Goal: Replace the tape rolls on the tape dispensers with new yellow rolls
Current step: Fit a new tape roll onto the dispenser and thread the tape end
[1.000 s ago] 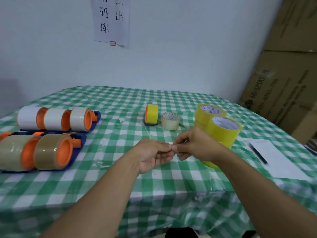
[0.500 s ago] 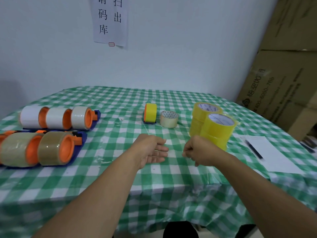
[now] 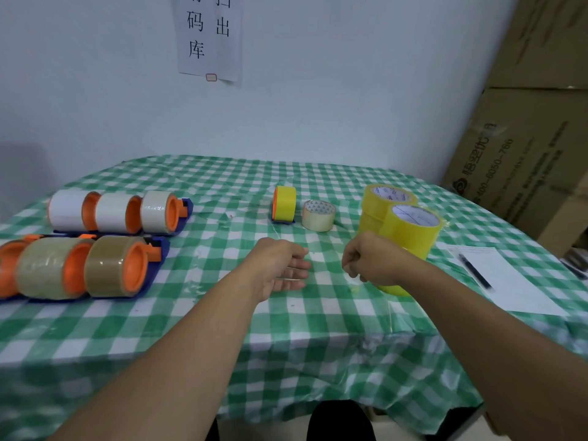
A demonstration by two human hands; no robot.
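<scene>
A small dispenser (image 3: 284,204) with an orange hub and a blue base carries a yellow roll at the table's middle. A used pale roll (image 3: 318,215) lies flat right beside it. Two stacks of new yellow rolls (image 3: 410,232) stand to the right. My left hand (image 3: 281,268) hovers low over the cloth with its fingers relaxed and holds nothing. My right hand (image 3: 370,265) is curled into a loose fist in front of the nearer yellow stack; I see nothing plainly held in it.
At the left lie a row of dispensers with white rolls (image 3: 111,212) and a nearer row with brown rolls (image 3: 79,267). A paper sheet (image 3: 509,288) with a pen (image 3: 474,270) lies at the right. Cardboard boxes (image 3: 525,154) stand beyond the table's right edge.
My hands were pinched together at the fingertips and have since pulled apart. The left hand opened; the right stayed curled and shifted right.
</scene>
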